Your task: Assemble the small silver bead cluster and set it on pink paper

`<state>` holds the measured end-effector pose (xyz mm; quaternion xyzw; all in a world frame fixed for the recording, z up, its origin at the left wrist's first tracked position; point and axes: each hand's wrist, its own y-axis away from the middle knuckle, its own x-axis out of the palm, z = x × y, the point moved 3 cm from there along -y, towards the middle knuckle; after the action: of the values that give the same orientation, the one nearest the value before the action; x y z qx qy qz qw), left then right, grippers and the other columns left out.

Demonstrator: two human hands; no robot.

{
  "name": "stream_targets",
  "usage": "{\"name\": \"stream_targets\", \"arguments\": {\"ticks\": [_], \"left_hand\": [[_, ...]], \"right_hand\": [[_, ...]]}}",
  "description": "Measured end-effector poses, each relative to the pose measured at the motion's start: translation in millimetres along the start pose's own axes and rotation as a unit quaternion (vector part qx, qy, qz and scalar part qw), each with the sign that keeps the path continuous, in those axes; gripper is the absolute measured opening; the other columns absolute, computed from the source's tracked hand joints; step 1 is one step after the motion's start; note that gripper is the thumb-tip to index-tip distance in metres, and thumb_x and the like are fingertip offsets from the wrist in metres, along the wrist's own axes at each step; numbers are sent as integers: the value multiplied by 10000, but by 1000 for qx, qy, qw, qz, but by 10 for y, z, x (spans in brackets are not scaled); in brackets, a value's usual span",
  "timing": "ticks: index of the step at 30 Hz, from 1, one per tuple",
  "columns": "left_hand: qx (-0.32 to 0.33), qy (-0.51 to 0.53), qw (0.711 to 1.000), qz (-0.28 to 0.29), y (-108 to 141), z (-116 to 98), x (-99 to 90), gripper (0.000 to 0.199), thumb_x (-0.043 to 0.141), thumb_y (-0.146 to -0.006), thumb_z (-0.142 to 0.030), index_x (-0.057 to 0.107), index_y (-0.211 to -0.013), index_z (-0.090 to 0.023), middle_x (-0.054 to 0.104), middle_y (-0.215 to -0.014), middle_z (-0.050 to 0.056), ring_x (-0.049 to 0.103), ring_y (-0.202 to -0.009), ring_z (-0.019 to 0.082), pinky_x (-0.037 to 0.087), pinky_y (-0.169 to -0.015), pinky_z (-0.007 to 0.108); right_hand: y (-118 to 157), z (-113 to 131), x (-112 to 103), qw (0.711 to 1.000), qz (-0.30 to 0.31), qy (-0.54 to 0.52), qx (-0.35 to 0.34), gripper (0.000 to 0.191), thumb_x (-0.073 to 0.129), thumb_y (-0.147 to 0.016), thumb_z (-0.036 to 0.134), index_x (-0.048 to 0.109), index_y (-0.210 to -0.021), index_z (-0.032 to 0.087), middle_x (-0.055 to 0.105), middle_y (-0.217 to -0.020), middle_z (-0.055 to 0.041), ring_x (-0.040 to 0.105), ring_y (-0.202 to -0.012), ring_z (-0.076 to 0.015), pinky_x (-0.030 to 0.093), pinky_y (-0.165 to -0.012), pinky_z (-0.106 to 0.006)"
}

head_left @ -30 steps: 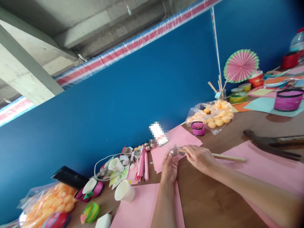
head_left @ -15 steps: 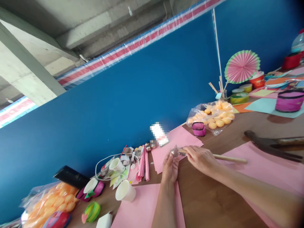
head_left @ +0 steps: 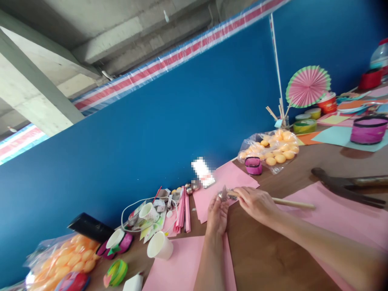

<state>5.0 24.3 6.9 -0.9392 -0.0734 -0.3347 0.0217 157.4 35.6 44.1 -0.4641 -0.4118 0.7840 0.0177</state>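
Observation:
My left hand (head_left: 217, 212) is closed, its fingertips pinching a small shiny silvery piece (head_left: 223, 194) whose exact kind I cannot make out. My right hand (head_left: 254, 202) is wrapped round a thin wooden stick (head_left: 294, 203), which sticks out past the hand to the right. The stick's other end meets the silvery piece between the two hands. Both hands are above the brown table, close to a pink paper sheet (head_left: 230, 178). Another pink sheet (head_left: 327, 206) lies beneath the stick's right end.
A hammer (head_left: 342, 186) lies at right. Behind the hands are a bag of orange balls (head_left: 280, 151), a small purple ring-shaped piece (head_left: 253, 165) and a phone (head_left: 204, 173). To the left stand a white paper cup (head_left: 160, 245), pink strips (head_left: 182, 212) and another ball bag (head_left: 69, 258).
Hardly anything differs. Both hands keep their hold at the same spot, and the view has shifted very slightly.

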Motion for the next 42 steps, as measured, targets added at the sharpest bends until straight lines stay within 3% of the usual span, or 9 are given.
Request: {"name": "stream_targets", "arguments": {"ticks": [15, 24, 31, 35, 42], "left_hand": [[-10, 3, 1000, -14, -4, 14, -10, 242, 633, -717, -237, 607, -937, -139, 651, -947, 78, 620, -821, 147, 454, -840, 299], [-5, 7, 998, -69, -32, 39, -85, 342, 616, -727, -163, 555, -1063, -170, 642, -1005, 86, 627, -874, 156, 485, -817, 255], [-4, 16, 998, -66, -38, 34, -85, 269, 571, -767, -204, 587, -1025, -130, 634, -1022, 101, 620, -905, 167, 486, -831, 242], [-3, -2, 999, -53, -28, 25, -73, 326, 596, -743, -153, 565, -1067, -144, 629, -1043, 99, 621, -894, 151, 502, -774, 211], [4, 24, 999, -38, -19, 29, -64, 219, 613, -730, -180, 603, -942, -125, 655, -943, 88, 626, -881, 161, 475, -848, 263]], "right_hand": [[-18, 19, -84, 1000, -9, 24, -13, 236, 433, -811, 133, 563, -975, 242, 633, -810, -14, 560, -706, -129, 343, -590, -222], [-26, -42, -103, 998, 29, 46, 0, 266, 399, -871, 216, 521, -1090, 302, 619, -733, 1, 558, -639, -123, 318, -554, -217], [-39, -68, -125, 999, 14, 33, 1, 321, 409, -857, 194, 494, -1147, 300, 622, -774, -7, 563, -717, -127, 334, -571, -213], [-42, -73, -99, 999, 12, 35, 8, 356, 430, -823, 166, 489, -1155, 282, 630, -813, -8, 563, -736, -137, 346, -590, -221], [-61, -75, -138, 999, -30, 32, -6, 229, 403, -863, 187, 564, -1019, 231, 639, -875, -27, 566, -756, -137, 351, -629, -229]]}}
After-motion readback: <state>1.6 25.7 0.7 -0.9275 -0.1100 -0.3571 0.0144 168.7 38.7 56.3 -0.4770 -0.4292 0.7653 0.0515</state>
